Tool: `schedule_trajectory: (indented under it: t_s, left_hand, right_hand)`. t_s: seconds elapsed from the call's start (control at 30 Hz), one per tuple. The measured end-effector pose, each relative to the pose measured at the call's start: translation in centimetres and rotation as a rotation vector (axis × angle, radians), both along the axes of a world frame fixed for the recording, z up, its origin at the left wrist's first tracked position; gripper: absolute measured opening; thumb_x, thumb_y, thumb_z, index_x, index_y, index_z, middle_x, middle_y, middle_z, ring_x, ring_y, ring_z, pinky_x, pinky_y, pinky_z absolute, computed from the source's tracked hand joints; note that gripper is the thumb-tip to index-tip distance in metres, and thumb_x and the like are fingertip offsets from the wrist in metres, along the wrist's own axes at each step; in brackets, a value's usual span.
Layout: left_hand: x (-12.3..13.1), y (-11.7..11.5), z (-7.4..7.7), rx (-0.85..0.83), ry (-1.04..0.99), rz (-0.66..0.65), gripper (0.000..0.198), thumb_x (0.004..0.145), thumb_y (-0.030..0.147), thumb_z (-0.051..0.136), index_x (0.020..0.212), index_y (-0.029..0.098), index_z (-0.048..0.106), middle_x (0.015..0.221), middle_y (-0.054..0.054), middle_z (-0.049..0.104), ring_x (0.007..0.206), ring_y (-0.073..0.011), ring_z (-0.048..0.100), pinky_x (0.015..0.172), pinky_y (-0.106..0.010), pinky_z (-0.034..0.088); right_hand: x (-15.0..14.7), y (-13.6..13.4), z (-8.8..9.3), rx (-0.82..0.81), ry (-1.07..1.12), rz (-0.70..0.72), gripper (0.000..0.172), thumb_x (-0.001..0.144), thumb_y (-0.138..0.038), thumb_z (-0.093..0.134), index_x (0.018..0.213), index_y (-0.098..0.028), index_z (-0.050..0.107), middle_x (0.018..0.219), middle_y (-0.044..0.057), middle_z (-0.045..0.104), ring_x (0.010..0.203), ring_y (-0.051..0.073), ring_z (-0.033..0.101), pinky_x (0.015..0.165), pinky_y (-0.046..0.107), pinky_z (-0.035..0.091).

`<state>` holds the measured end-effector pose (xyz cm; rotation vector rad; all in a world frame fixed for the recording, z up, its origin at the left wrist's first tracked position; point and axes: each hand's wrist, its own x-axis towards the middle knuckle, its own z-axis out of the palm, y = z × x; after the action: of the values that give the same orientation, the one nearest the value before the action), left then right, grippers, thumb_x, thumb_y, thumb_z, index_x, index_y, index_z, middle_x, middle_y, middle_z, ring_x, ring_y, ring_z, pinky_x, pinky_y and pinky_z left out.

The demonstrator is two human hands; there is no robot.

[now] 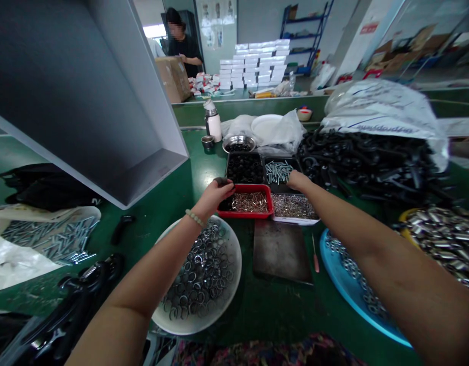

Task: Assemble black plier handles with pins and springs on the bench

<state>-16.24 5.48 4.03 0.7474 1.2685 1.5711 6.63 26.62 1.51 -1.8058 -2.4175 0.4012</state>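
Observation:
My left hand (pixel 215 194) is closed around a small dark part (pixel 221 180) at the left edge of the red tray (pixel 245 189), which holds small shiny metal pieces. My right hand (pixel 296 179) reaches to the black tray of silver screws (pixel 279 171); its fingers are curled at the tray's edge and what they hold is hidden. A black tray of dark round parts (pixel 245 168) lies just beyond the red one. A white tray of small metal bits (pixel 293 207) sits under my right wrist.
A white bowl of metal rings (pixel 202 269) and a dark metal plate (pixel 281 250) lie near me. A blue basin (pixel 349 284), a heap of black handles (pixel 372 157), a grey cabinet (pixel 85 91), a thermos (pixel 212 122). A person stands at the back left.

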Motion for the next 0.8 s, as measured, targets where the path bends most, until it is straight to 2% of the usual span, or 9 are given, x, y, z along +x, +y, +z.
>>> schedule_trajectory:
  t_s: [0.13, 0.2, 0.3, 0.37, 0.43, 0.53, 0.63, 0.73, 0.8]
  left_hand:
    - [2.8, -3.9, -1.0, -0.058, -0.261, -0.083, 0.014, 0.080, 0.003, 0.061, 0.090, 0.013, 0.058, 0.083, -0.004, 0.065, 0.077, -0.0106, 0.068, 0.081, -0.023, 0.055]
    - [4.5, -5.1, -1.2, -0.074, -0.337, -0.140, 0.018, 0.082, 0.007, 0.061, 0.098, 0.013, 0.061, 0.086, -0.005, 0.067, 0.077, -0.0114, 0.068, 0.077, -0.022, 0.056]
    - [7.1, -6.1, -1.3, -0.043, -0.455, -0.207, 0.017, 0.082, 0.008, 0.062, 0.098, 0.012, 0.065, 0.091, -0.007, 0.069, 0.080, -0.0116, 0.069, 0.076, -0.020, 0.056]
    - [8.7, -6.6, -1.3, -0.017, -0.519, -0.228, 0.016, 0.080, 0.009, 0.064, 0.095, 0.012, 0.066, 0.093, -0.007, 0.070, 0.082, -0.0119, 0.069, 0.078, -0.021, 0.056]
    - [10.0, -7.0, -1.4, -0.009, -0.540, -0.224, 0.018, 0.076, 0.009, 0.068, 0.094, 0.013, 0.067, 0.093, -0.006, 0.071, 0.083, -0.0121, 0.069, 0.081, -0.022, 0.055]
    - [11.6, -7.6, -1.7, 0.028, -0.504, -0.192, 0.023, 0.070, 0.011, 0.075, 0.092, 0.015, 0.069, 0.095, -0.005, 0.072, 0.086, -0.0124, 0.068, 0.086, -0.025, 0.054]
    - [12.8, -8.2, -2.2, 0.084, -0.404, -0.210, 0.035, 0.064, 0.012, 0.079, 0.097, 0.017, 0.070, 0.100, -0.004, 0.072, 0.093, -0.0144, 0.067, 0.093, -0.030, 0.050]
    - [13.2, -9.2, -2.5, 0.103, -0.262, -0.232, 0.040, 0.061, 0.010, 0.079, 0.099, 0.018, 0.071, 0.102, -0.005, 0.072, 0.095, -0.0156, 0.066, 0.097, -0.031, 0.048]
    - [13.1, -10.3, -2.8, 0.067, -0.250, -0.218, 0.033, 0.065, 0.015, 0.078, 0.097, 0.018, 0.071, 0.098, -0.005, 0.073, 0.088, -0.0148, 0.068, 0.092, -0.031, 0.050]
  right_hand:
    - [0.9, -3.3, 1.8, -0.044, 0.194, 0.006, 0.032, 0.082, -0.018, 0.057, 0.111, -0.006, 0.063, 0.090, 0.018, 0.071, 0.087, 0.025, 0.069, 0.077, 0.035, 0.054]
    - [1.4, -7.1, 2.4, -0.075, 0.434, 0.078, 0.031, 0.087, -0.022, 0.052, 0.116, -0.013, 0.057, 0.091, 0.012, 0.071, 0.080, 0.018, 0.069, 0.072, 0.030, 0.056]
    - [2.2, -14.4, 2.6, -0.161, 0.938, 0.304, 0.024, 0.082, -0.036, 0.062, 0.099, -0.019, 0.059, 0.084, 0.004, 0.069, 0.070, 0.016, 0.065, 0.066, 0.030, 0.055]
    - [2.8, -18.8, 2.2, -0.085, 1.012, 0.356, 0.022, 0.078, -0.039, 0.067, 0.090, -0.021, 0.060, 0.079, 0.002, 0.066, 0.066, 0.015, 0.062, 0.062, 0.030, 0.054]
    - [3.2, -21.9, 1.6, 0.094, 0.975, 0.334, 0.016, 0.079, -0.035, 0.066, 0.086, -0.022, 0.060, 0.078, 0.002, 0.065, 0.067, 0.016, 0.061, 0.062, 0.030, 0.052]
    - [3.7, -24.0, 0.7, 0.350, 0.816, 0.341, 0.007, 0.083, -0.028, 0.061, 0.086, -0.023, 0.060, 0.077, 0.003, 0.063, 0.068, 0.017, 0.060, 0.063, 0.031, 0.051]
    - [4.2, -24.7, 0.0, 0.473, 0.665, 0.444, 0.008, 0.085, -0.024, 0.054, 0.088, -0.023, 0.061, 0.079, 0.005, 0.062, 0.073, 0.019, 0.061, 0.065, 0.032, 0.052]
    - [4.7, -25.3, -0.5, 0.416, 0.706, 0.522, 0.021, 0.085, -0.022, 0.055, 0.105, -0.022, 0.061, 0.096, 0.009, 0.062, 0.080, 0.019, 0.061, 0.074, 0.035, 0.053]
    - [5.2, -26.0, -0.8, 0.254, 0.897, 0.481, 0.041, 0.082, -0.027, 0.062, 0.122, -0.024, 0.053, 0.108, 0.009, 0.058, 0.078, 0.017, 0.060, 0.074, 0.034, 0.054]
